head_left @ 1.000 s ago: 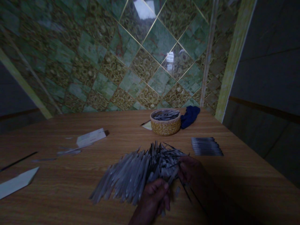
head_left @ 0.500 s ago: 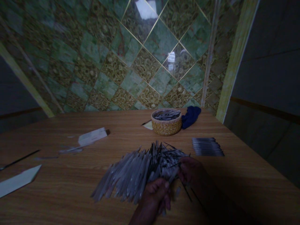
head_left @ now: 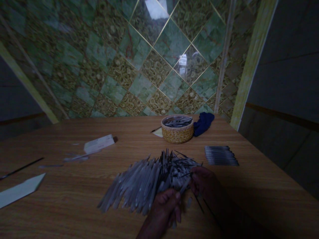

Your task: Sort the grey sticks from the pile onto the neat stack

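Observation:
My left hand (head_left: 165, 207) is closed, thumb against fingers, on a narrow translucent plastic sleeve (head_left: 184, 186) at the near side of the heap. Close by on the right, my right hand (head_left: 203, 181) pinches a thin dark stick (head_left: 185, 175); shadow hides part of its fingers. A big heap (head_left: 139, 182) of slim grey sleeves with dark sticks among them spreads out in front of both hands. Below my right hand, a loose dark stick (head_left: 198, 203) and a small clear scrap (head_left: 189, 201) show on the wooden table (head_left: 82, 212).
A woven basket (head_left: 177, 132) full of similar pieces stands at the back, beside a dark blue cloth (head_left: 203, 123). A neat row of sleeved sticks (head_left: 221, 155) lies right. Leftward are a white box (head_left: 99, 143), a pale card strip (head_left: 22, 191) and a dark rod (head_left: 22, 168).
The view has shifted very slightly. Both hands keep nearly the same place and hold, and the heap looks the same.

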A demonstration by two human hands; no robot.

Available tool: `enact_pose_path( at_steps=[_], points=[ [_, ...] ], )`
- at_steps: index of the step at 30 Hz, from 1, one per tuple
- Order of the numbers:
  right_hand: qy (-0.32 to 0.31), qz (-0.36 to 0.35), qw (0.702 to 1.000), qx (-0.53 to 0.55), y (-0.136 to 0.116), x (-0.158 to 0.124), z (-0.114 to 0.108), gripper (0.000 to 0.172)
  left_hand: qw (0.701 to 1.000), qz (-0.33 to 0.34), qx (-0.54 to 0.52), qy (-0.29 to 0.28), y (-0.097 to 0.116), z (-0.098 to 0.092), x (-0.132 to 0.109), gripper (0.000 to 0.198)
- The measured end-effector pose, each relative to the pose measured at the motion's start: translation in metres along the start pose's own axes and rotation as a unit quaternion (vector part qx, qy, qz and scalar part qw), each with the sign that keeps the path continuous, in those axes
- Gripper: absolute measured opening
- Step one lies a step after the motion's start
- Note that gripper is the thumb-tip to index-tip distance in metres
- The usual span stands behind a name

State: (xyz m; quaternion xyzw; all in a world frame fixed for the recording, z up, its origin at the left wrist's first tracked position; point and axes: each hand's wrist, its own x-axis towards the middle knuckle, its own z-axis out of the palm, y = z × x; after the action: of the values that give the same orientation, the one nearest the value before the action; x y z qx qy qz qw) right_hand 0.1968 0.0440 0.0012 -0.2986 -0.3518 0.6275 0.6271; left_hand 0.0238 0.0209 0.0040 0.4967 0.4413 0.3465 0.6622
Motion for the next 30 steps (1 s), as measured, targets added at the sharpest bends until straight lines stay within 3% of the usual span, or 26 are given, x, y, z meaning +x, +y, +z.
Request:
enact_pose_path(
  at_steps=[5,13,23,30],
  points=[
    [0.01,-0.003,1.0,0.002,0.002,0.0,0.0,0.026,0.999,-0.013,-0.031,-0.012,0.002,0.001,-0.002,0.035],
    [0.017,0.005,0.999,-0.036,0.002,-0.001,-0.001,0.026,1.0,-0.011,0.013,0.005,0.006,0.003,-0.003,0.04],
    [-0.09,-0.022,0.972,-0.217,-0.03,0.003,-0.015,0.015,0.999,-0.036,0.026,-0.009,0.015,0.006,-0.007,0.041],
    [-0.121,-0.042,0.947,-0.293,-0.036,0.002,-0.021,0.012,0.998,-0.021,0.053,-0.007,0.013,0.006,-0.005,0.042]
  ],
)
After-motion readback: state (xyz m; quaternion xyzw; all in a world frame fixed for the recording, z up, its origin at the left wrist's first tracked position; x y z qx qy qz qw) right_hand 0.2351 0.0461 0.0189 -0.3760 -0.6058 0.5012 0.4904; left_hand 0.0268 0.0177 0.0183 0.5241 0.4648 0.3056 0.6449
